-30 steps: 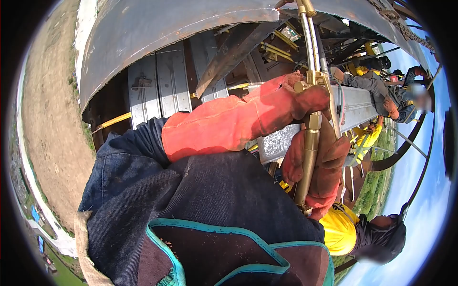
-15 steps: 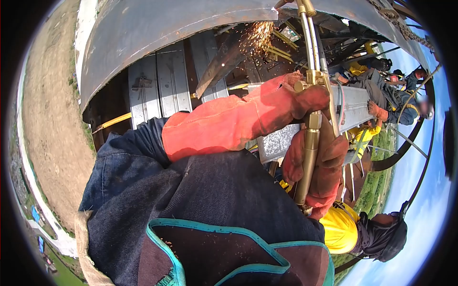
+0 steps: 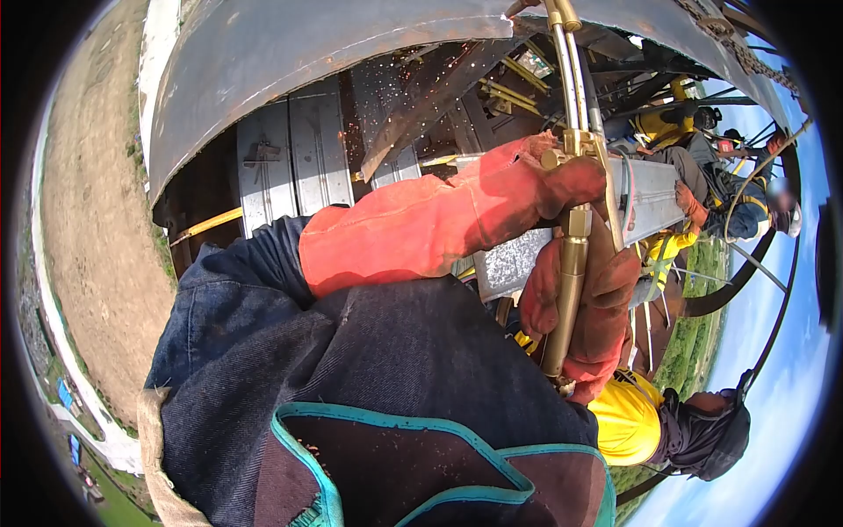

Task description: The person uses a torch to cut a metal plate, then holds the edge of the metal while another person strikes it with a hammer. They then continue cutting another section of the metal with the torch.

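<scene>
A brass cutting torch (image 3: 572, 263) runs up the right of centre, its long tubes rising to the edge of a curved steel plate (image 3: 334, 44). My left hand (image 3: 562, 184), in a red leather glove, is closed around the torch by its valves. Lower down, my right hand (image 3: 610, 303), gloved in the same red, wraps the brass handle with its fingers. Scattered sparks fly below the plate's cut edge. The torch head is partly cut off by the top of the view.
Ribbed metal planks (image 3: 318, 149) and a rusty steel beam (image 3: 421, 114) lie under the plate. A person in a yellow shirt (image 3: 628, 417) is close by at lower right. Other workers (image 3: 746, 184) sit farther off by a chain (image 3: 760, 53). Ground shows far below on the left.
The dense orange spark stream under the plate's edge has thinned to scattered specks. Both hands and the torch stay almost in place. Workers at the right have shifted slightly.
</scene>
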Demonstrator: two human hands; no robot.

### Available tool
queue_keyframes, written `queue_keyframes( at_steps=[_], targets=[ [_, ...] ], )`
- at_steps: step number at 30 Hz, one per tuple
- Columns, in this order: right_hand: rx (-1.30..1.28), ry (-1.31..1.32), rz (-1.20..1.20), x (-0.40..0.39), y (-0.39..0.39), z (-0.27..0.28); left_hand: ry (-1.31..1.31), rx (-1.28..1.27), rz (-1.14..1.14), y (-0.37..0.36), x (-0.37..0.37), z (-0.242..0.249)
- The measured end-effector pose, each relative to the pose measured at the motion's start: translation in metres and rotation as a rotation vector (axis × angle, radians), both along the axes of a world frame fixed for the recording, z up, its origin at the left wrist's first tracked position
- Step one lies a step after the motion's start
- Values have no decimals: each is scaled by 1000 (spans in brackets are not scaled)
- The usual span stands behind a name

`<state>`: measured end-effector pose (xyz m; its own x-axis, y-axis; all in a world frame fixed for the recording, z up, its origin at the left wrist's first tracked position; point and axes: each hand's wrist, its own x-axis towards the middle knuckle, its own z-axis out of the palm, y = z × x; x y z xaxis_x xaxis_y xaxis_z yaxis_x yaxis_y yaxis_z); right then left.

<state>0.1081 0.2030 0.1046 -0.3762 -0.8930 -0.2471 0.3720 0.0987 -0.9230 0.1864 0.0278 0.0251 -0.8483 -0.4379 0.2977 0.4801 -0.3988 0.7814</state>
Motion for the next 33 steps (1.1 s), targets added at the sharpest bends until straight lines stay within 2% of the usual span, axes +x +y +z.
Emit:
queue_keyframes(
  at_steps=[16,18,21,24,27,29,33],
  targets=[
    [3,-51,36,-12,-5,-3,30,78,-7,-3,-17,-4],
    [1,-69,35,-13,-5,-5,102,80,-9,-3,-16,0],
    [-34,-3,114,-19,-4,-10,171,139,-90,-7,-10,4],
    [-10,-22,121,-22,-4,-12,126,204,-156,-16,2,13],
    [-28,-5,152,-24,-6,-14,80,169,-44,-4,-6,11],
    [-28,14,152,-23,-4,-15,122,131,-48,-3,-5,13],
    [-2,-119,61,-18,-7,-6,105,138,-36,-2,-8,9]
  ],
)
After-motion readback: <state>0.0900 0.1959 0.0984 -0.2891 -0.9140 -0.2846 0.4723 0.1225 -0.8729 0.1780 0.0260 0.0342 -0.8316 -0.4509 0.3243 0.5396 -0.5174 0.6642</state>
